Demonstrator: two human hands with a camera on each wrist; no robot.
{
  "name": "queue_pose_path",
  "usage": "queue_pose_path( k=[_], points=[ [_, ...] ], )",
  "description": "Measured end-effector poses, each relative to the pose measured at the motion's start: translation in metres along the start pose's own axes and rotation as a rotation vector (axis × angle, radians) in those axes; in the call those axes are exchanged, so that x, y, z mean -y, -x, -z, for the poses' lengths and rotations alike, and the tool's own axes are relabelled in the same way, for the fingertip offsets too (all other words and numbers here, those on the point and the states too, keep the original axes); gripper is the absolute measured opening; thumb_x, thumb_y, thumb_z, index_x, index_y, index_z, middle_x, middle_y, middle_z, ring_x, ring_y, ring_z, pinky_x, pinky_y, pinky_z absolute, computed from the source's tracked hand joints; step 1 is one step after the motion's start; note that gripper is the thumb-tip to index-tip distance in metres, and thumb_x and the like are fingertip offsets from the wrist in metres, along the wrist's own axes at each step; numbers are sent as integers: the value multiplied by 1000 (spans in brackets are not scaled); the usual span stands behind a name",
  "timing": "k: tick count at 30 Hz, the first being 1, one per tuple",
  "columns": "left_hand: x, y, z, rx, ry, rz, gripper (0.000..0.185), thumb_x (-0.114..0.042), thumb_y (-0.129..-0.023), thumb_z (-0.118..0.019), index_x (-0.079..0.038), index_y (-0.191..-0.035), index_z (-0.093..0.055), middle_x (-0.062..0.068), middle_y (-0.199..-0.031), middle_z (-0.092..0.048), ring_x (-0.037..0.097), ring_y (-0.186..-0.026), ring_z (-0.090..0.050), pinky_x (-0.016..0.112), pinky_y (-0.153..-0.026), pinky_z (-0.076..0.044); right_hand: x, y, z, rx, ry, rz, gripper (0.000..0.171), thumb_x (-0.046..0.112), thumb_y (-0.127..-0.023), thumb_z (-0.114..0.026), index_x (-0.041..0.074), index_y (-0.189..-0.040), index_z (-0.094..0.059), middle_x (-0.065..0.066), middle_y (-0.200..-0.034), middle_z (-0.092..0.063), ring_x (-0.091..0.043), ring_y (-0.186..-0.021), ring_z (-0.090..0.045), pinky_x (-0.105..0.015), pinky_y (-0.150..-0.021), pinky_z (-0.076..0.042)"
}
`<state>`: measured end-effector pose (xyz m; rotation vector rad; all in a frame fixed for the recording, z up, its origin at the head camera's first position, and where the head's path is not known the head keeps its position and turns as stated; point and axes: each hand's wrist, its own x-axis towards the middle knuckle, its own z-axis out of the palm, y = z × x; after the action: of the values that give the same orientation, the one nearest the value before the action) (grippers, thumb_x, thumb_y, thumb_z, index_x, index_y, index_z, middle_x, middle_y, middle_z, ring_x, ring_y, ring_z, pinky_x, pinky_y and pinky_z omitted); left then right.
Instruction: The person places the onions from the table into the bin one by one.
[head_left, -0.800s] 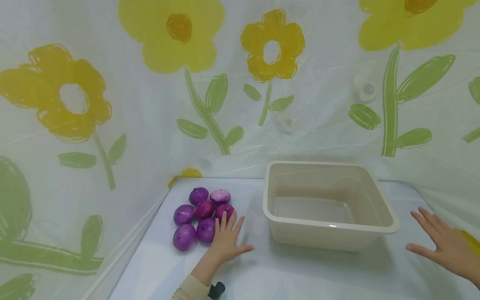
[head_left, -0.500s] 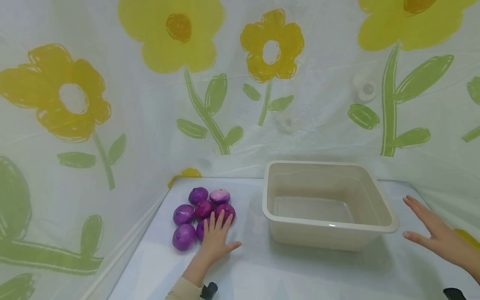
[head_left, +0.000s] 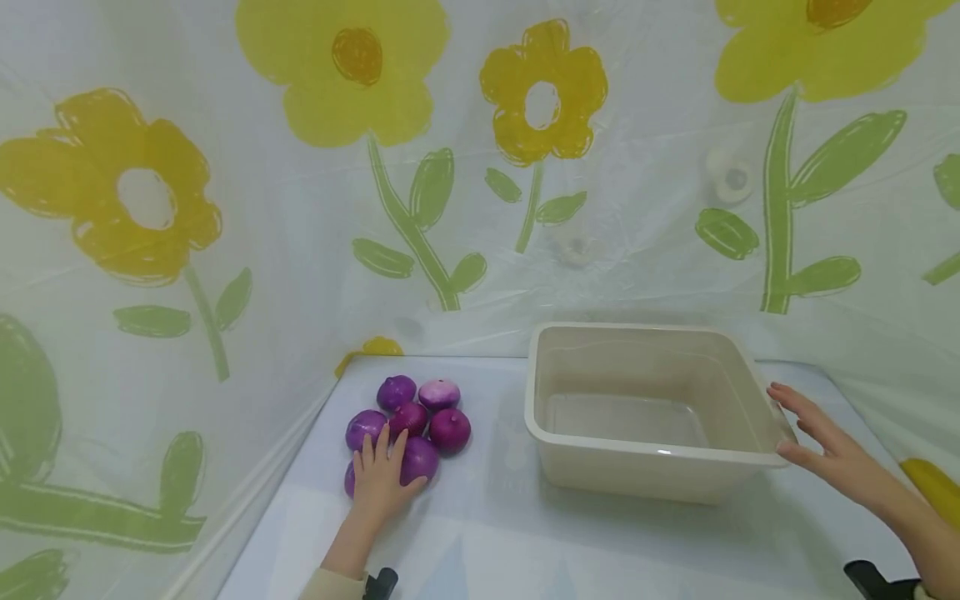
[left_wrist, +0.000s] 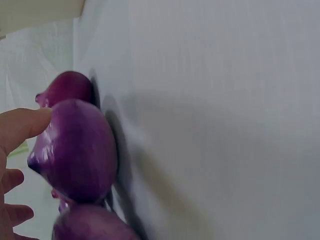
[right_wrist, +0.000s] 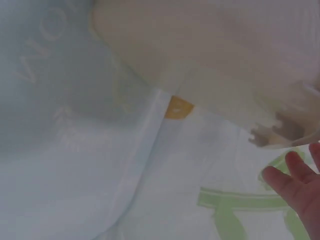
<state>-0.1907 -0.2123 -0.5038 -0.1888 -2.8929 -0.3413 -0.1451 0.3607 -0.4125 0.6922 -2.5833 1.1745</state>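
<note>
Several purple onions (head_left: 450, 431) sit in a cluster on the left side of the table. Over the nearest ones spreads my left hand (head_left: 378, 487), fingers apart, partly hiding the front left onion (head_left: 350, 480). In the left wrist view the thumb reaches the outline of a large onion (left_wrist: 80, 150); whether it touches cannot be told. A beige plastic tub (head_left: 660, 454) stands right of the onions with nothing inside. Beside its right rim is my right hand (head_left: 843, 458), fingers extended, also seen as a hand (right_wrist: 300, 190) below the tub wall in the right wrist view.
A white cloth covers the table (head_left: 510, 542). Behind it and at the sides hangs a flower-printed curtain (head_left: 637, 208). Between the onions and the tub lies a strip of bare tabletop.
My left hand has moved left across the front onions, uncovering the right-hand ones. My right hand has come left, up to the tub's right rim. Onions and tub stay put.
</note>
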Motion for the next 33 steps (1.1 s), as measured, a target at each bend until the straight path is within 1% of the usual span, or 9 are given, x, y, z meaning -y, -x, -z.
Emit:
queue_pose_path(
  k=[16, 18, 20, 23, 25, 27, 29, 31, 33],
  points=[
    [40, 18, 7, 12, 81, 87, 78, -34, -73, -74, 0, -134, -39, 33, -136, -31, 56, -119, -32, 67, -91, -32, -19, 4, -12, -18, 18, -107, 66, 0, -88, -51, 11, -146, -20, 34, -140, -4, 24, -118, -7, 4, -86, -9],
    [42, 20, 7, 17, 106, 97, 76, -34, -74, -73, 0, -134, -39, 33, -136, -30, 55, -119, -33, 67, -90, -33, -20, 4, -13, -14, -1, -145, 66, 2, -89, -51, 11, -146, -18, 36, -139, -3, 25, -118, -5, -12, -106, -5],
    [44, 20, 6, 24, 145, 105, 74, -33, -76, -72, -1, -134, -40, 32, -137, -30, 54, -120, -33, 67, -90, -33, -22, 5, -14, -3, -29, -192, 66, 4, -91, -49, 12, -147, -15, 38, -136, -2, 20, -123, 0, -45, -113, -2],
    [46, 20, 3, 42, 190, 111, 72, -34, -79, -69, -3, -136, -38, 31, -139, -28, 54, -122, -30, 66, -92, -32, -24, 7, -14, 17, -82, -252, 66, 7, -93, -47, 14, -148, -11, 40, -134, 0, 2, -134, 9, -79, -86, -7],
    [48, 19, 1, 51, 210, 111, 72, -34, -80, -68, -4, -137, -37, 31, -139, -27, 53, -123, -29, 66, -93, -32, -25, 8, -15, 30, -86, -283, 66, 8, -94, -45, 18, -148, -8, 41, -132, 1, -14, -138, 9, -78, -83, -13],
    [50, 18, -1, 53, 218, 116, 73, -35, -80, -68, -3, -138, -35, 30, -140, -26, 53, -123, -29, 65, -93, -32, -27, 9, -14, 37, -52, -295, 67, 9, -94, -46, 20, -148, -8, 40, -132, 1, -2, -135, 4, -63, -94, -31],
    [51, 18, -2, 58, 226, 126, 74, -34, -80, -68, -2, -138, -34, 29, -140, -26, 53, -123, -29, 65, -93, -32, -27, 9, -14, 42, -17, -299, 67, 9, -95, -46, 22, -148, -8, 41, -131, 1, 15, -124, -4, -36, -89, -45],
    [54, 18, -3, 69, 237, 141, 75, -32, -79, -69, -2, -139, -33, 29, -140, -25, 53, -123, -29, 65, -92, -33, -28, 9, -13, 45, 11, -292, 67, 9, -94, -47, 23, -148, -9, 42, -130, 0, 24, -109, -13, -14, -74, -42],
    [56, 19, -3, 84, 253, 165, 76, -30, -79, -70, -4, -140, -32, 29, -141, -24, 53, -124, -28, 66, -92, -33, -28, 9, -13, 47, 23, -280, 68, 8, -94, -48, 22, -148, -10, 41, -130, 0, 26, -99, -18, -7, -68, -36]
  ],
)
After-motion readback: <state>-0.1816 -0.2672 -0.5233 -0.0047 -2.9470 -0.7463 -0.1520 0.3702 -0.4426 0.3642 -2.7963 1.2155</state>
